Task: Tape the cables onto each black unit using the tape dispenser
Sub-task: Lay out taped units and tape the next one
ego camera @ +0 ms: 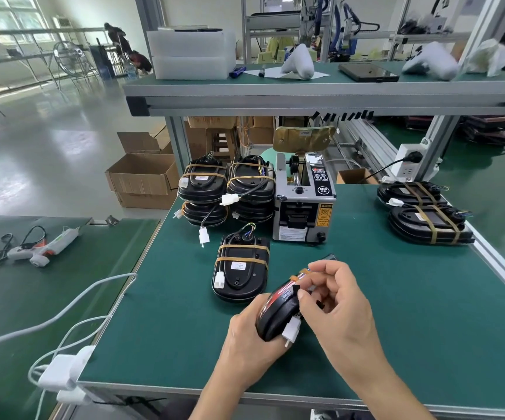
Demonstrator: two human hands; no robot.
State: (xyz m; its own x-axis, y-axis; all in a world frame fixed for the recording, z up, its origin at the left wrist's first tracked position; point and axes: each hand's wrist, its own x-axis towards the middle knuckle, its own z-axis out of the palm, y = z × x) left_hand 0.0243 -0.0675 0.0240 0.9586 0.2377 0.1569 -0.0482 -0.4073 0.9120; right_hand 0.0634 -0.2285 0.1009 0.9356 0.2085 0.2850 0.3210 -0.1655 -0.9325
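two hands on one black unit (277,313) near the front of the green table (396,313). left hand (245,338) wraps it from below, fingers curled round the lower end, held up on edge off the mat. long axis runs from near-left up to far-right, top end pointing toward the tape dispenser (302,201). white connector (292,330) hangs off the near end, just beside the left fingers. right hand (336,301) is over the unit's upper part, fingers curled and pinching at the tan tape strip (301,275) w/ a bit of black tape by the thumb; can't tell exactly what's between the fingertips. another taped unit (242,271) lies flat just behind, long axis front-to-back, wires at far end. taped stacks (227,189) sit left of the dispenser, more (427,213) at far right.
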